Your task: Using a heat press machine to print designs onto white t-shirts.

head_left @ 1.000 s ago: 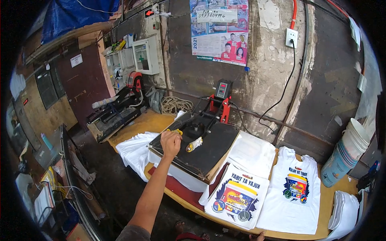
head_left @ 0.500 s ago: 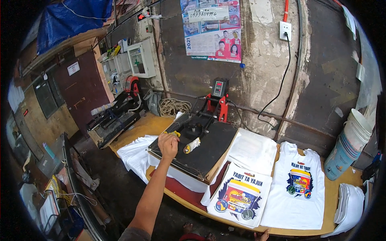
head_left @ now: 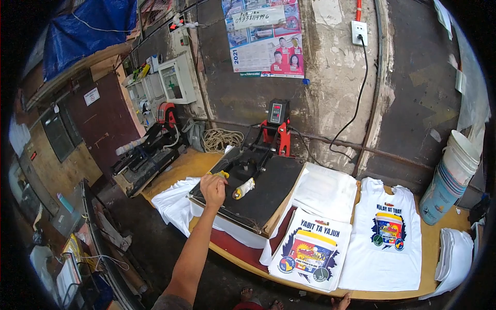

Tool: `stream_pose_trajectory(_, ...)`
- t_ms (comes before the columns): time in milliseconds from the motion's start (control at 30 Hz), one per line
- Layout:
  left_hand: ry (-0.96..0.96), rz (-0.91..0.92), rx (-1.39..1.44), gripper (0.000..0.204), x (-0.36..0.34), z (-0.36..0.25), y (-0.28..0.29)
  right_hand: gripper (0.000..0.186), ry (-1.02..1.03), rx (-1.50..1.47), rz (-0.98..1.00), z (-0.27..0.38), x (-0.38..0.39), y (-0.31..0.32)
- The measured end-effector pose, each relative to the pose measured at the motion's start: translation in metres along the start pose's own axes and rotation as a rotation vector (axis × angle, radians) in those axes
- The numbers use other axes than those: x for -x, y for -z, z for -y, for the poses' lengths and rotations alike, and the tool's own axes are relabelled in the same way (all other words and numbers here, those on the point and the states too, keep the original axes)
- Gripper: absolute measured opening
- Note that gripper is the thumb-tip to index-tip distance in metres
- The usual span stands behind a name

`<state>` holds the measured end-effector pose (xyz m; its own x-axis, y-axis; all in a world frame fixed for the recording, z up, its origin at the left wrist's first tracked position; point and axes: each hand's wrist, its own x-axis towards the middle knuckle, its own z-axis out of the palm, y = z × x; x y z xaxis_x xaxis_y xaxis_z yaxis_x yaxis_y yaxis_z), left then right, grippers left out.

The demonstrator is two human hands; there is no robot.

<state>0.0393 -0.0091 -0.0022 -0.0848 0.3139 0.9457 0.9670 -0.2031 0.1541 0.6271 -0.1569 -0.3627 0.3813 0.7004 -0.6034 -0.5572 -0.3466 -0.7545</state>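
My left hand [head_left: 212, 190] is closed on a yellow-wrapped handle [head_left: 222, 175] at the left of a black heat press [head_left: 263, 201], whose upper plate lies lowered over white fabric [head_left: 173, 204]. A second, cream-wrapped handle [head_left: 244, 187] sits on the plate, untouched. My right hand [head_left: 341, 302], partly cut off by the lower edge of the view, touches the table's front edge with fingers apart. Near it lie a stack of mirror-image colour printed sheets [head_left: 307, 253], blank white sheets [head_left: 323, 188] and a white sleeveless shirt [head_left: 382, 266] with a colour print.
The yellow table [head_left: 170, 165] also bears another heat press [head_left: 150, 150], coiled rope [head_left: 222, 139], stacked buckets [head_left: 447, 181] and folded white cloth [head_left: 454, 258]. Behind are a wall with a socket [head_left: 360, 32] and a cabinet [head_left: 175, 80]. A cluttered rack [head_left: 88, 237] stands at left.
The view has shifted somewhat, so the poster and buckets sit higher in it. My left hand stays closed on the press handle, and my right hand stays at the table edge.
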Motion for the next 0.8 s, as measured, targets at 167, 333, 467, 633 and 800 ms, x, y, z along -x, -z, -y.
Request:
stream_pose_trajectory(167,0.007,0.029,-0.008,0.022,0.002,0.003,0.002,0.046,-0.005,0.024,0.008,0.007,0.010,-0.008)
stream_pose_trajectory(333,0.011,0.024,-0.009,0.022,0.001,0.002,0.002,0.044,-0.020,0.022,-0.040,0.003,0.004,-0.005)
stream_pose_trajectory(467,0.031,0.031,-0.020,0.020,0.002,0.000,0.002,0.044,-0.030,-0.003,-0.023,0.004,0.006,-0.003)
stream_pose_trajectory(633,0.046,0.039,-0.027,0.018,0.004,0.001,0.004,0.046,0.011,0.044,0.007,0.027,0.041,-0.027)
stream_pose_trajectory(800,0.046,0.044,-0.018,0.017,0.002,0.002,-0.001,0.046,0.005,0.035,-0.073,0.021,0.030,-0.019)
